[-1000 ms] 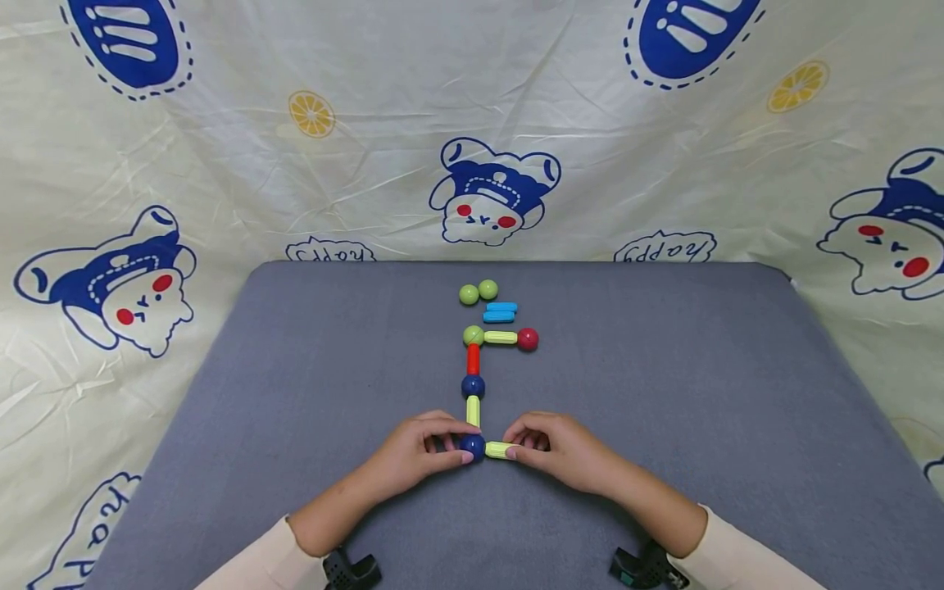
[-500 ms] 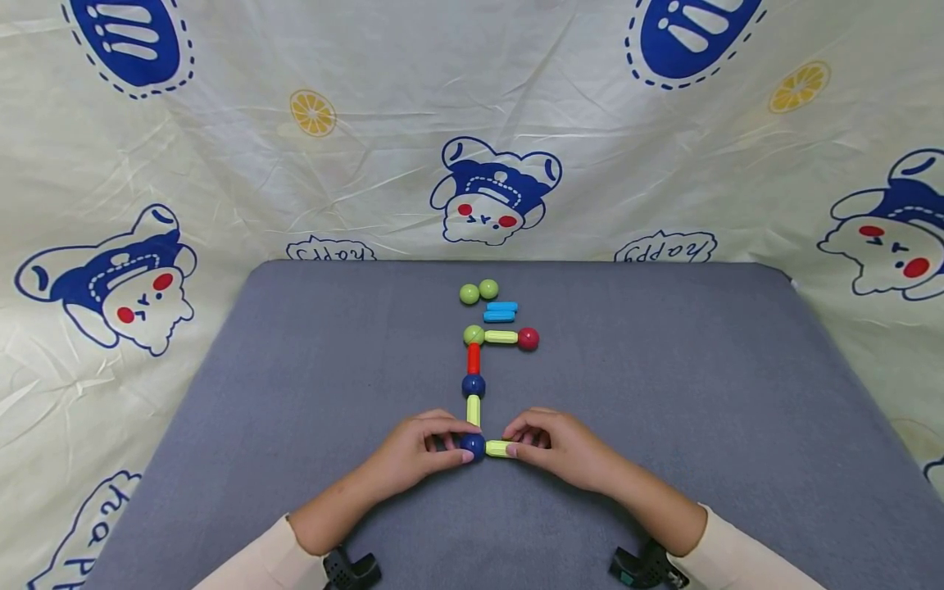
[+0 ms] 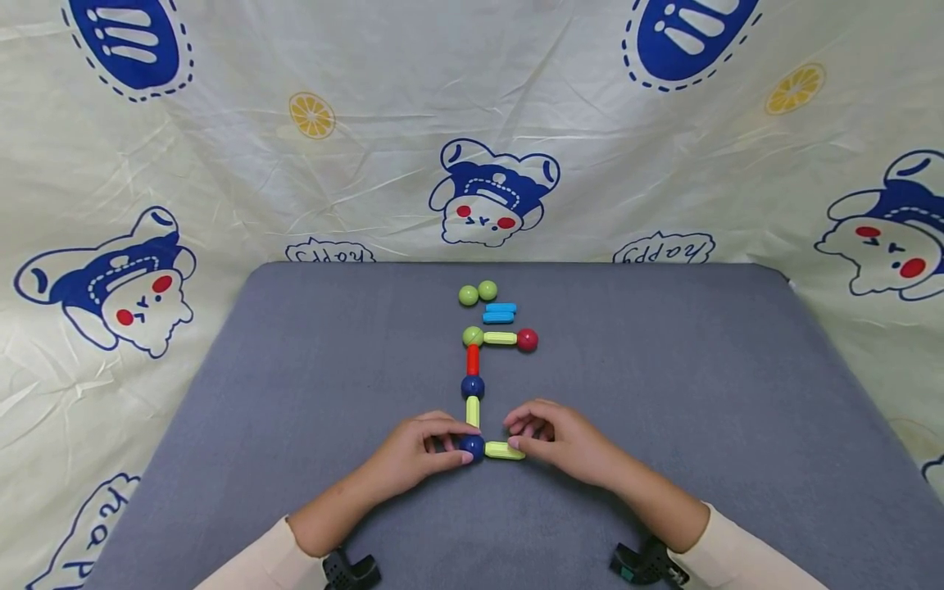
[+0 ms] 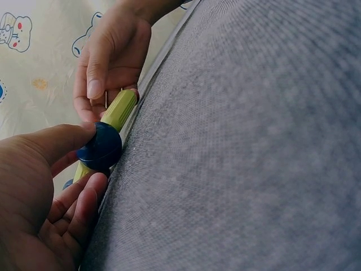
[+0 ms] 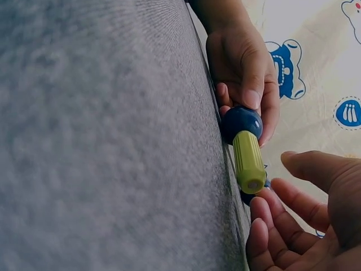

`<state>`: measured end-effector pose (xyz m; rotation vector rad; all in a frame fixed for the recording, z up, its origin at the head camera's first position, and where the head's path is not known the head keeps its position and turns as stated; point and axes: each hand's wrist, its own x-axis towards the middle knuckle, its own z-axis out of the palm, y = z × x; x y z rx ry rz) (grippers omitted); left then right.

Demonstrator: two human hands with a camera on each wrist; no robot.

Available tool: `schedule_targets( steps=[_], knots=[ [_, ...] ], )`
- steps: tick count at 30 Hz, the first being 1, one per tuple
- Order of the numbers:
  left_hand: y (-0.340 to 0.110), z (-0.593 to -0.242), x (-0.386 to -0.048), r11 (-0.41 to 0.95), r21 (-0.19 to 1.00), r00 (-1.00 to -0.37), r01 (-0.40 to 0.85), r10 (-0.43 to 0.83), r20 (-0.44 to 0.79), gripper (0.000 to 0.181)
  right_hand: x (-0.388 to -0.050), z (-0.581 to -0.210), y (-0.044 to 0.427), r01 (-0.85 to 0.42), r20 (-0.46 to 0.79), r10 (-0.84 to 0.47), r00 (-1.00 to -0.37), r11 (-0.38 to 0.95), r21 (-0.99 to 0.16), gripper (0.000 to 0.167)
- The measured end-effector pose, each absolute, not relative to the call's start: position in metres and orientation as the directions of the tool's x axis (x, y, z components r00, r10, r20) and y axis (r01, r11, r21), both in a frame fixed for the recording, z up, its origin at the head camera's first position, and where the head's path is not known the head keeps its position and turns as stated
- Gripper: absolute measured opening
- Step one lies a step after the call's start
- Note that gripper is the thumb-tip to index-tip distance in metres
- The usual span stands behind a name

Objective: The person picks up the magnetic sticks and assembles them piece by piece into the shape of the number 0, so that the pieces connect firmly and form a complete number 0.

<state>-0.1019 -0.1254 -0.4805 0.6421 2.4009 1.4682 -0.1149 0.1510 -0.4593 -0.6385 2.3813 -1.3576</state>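
My left hand (image 3: 420, 447) pinches the lower dark blue ball (image 4: 102, 148) between thumb and fingers. From that ball a yellow-green ribbed stick (image 5: 249, 161) runs out to the right, its far end free. Beside this end is my right hand (image 3: 558, 440), thumb and fingers spread apart and holding nothing. Another yellow-green stick (image 3: 473, 411) leads away from the held ball to a second dark blue ball (image 3: 473, 387). Beyond it follow a red stick (image 3: 473, 360), a green ball (image 3: 473, 336), a yellow-green stick (image 3: 500, 338) pointing right and a dark red ball (image 3: 527, 340).
Two loose green balls (image 3: 468, 296) lie near the table's far edge. Between them and the joined pieces are two blue sticks (image 3: 499, 318), side by side. Grey cloth covers the table (image 3: 354, 344); a printed white sheet (image 3: 369, 188) hangs behind it.
My right hand has let go of the yellow-green stick and moved slightly up and away, uncovering its end. The left hand stays on the blue ball.
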Motion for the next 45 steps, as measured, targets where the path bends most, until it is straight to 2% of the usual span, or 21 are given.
schedule_targets(
  steps=[17,30,45],
  knots=[
    [-0.125,-0.479,-0.103,0.4,0.89,-0.872,0.217,0.49,-0.007,0.03,-0.133,-0.434,0.155,-0.307,0.055,-0.481,-0.875,0.463,-0.832,0.031],
    [-0.126,-0.477,-0.102,0.406,0.891,-0.871,0.202,0.49,-0.026,0.03,-0.184,-0.43,0.153,-0.287,0.124,-0.33,-0.936,0.512,-0.81,0.033],
    [-0.125,-0.476,-0.102,0.396,0.888,-0.867,0.235,0.499,0.006,0.031,-0.236,-0.437,0.15,-0.283,0.139,-0.294,-0.946,0.534,-0.797,0.044]
  ],
)
